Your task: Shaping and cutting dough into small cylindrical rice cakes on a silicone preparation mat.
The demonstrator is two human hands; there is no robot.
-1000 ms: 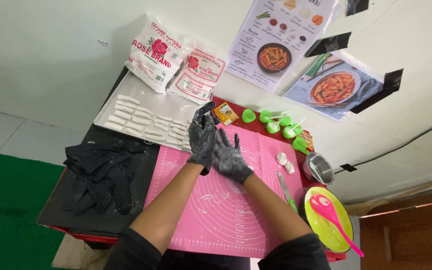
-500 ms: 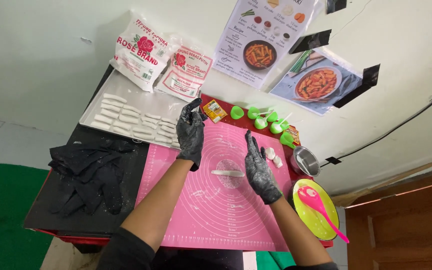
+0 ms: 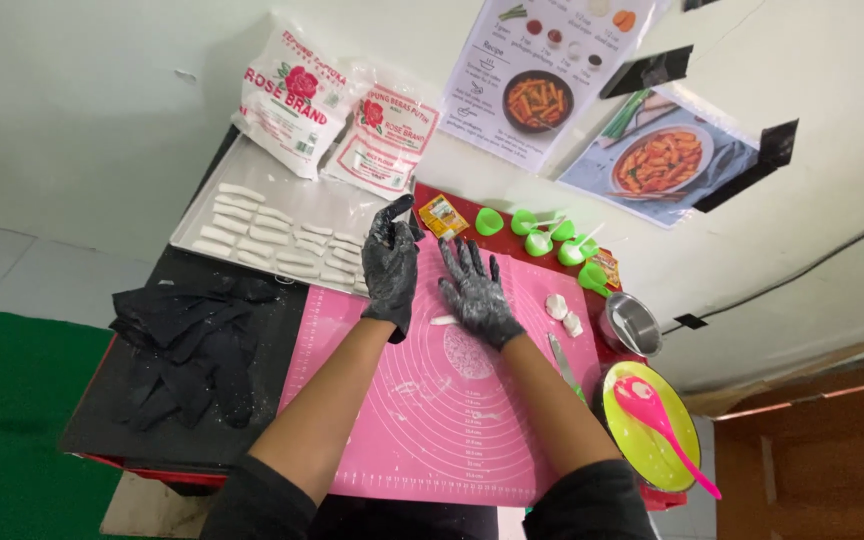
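A tray (image 3: 202, 215) of white dough sticks sits left of the pink mat (image 3: 432, 420). The left hand (image 3: 390, 265) hovers with its grip spread and empty. The right hand (image 3: 477, 295), fingers splayed, presses flat on a dough roll (image 3: 443, 320) at mid-mat; it looks soft and sticky, best lifted by its ends.

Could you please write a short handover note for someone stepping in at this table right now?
Left hand in a black floured glove is raised over the top edge of the pink silicone rolling mat, holding nothing.
Right hand, gloved too, lies flat on a small white dough roll on the mat.
Done: rows of white dough sticks lie on the grey metal tray.
Left: the roll under the right hand and two white dough lumps by the steel cup are unshaped.
A heap of black gloves lies at the left.
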